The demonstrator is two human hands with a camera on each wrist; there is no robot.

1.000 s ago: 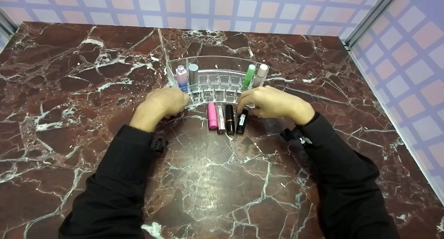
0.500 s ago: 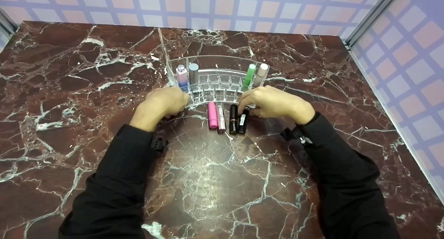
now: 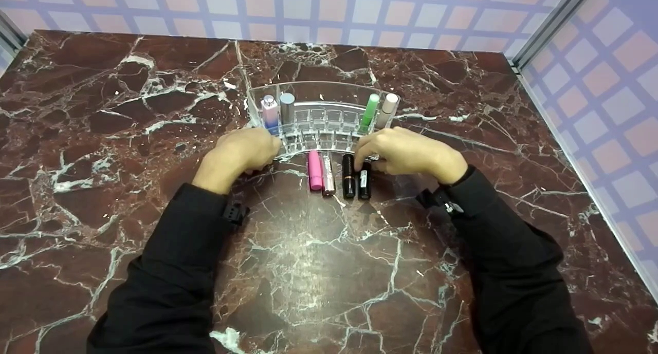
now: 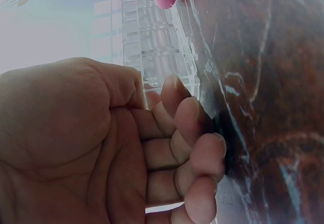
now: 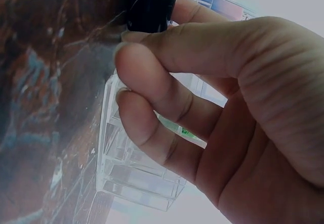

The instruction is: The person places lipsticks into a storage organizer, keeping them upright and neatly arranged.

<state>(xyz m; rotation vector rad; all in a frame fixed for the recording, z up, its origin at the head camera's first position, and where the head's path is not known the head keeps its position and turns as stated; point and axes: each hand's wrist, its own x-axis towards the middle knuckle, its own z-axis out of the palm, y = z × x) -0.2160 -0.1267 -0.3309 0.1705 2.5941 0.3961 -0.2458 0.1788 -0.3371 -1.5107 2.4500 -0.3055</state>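
R hand [image 3: 398,151] pinches R blk tube [image 3: 364,183] at far end, prob. light, stiff, slick, best held mid-barrel; can't tell re L hand [image 3: 244,149].

Pale glare brightens the tabletop [image 3: 308,261]; 2 wrist views look hazy.

dark-red marbled tabletop [image 3: 308,282] | checked back panel [image 3: 334,10] beyond | checked side panel [image 3: 599,81], right | metal strip [image 3: 552,26] between

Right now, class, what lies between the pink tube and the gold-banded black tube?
In the head view: a silvery tube, then a strip of bare tabletop.
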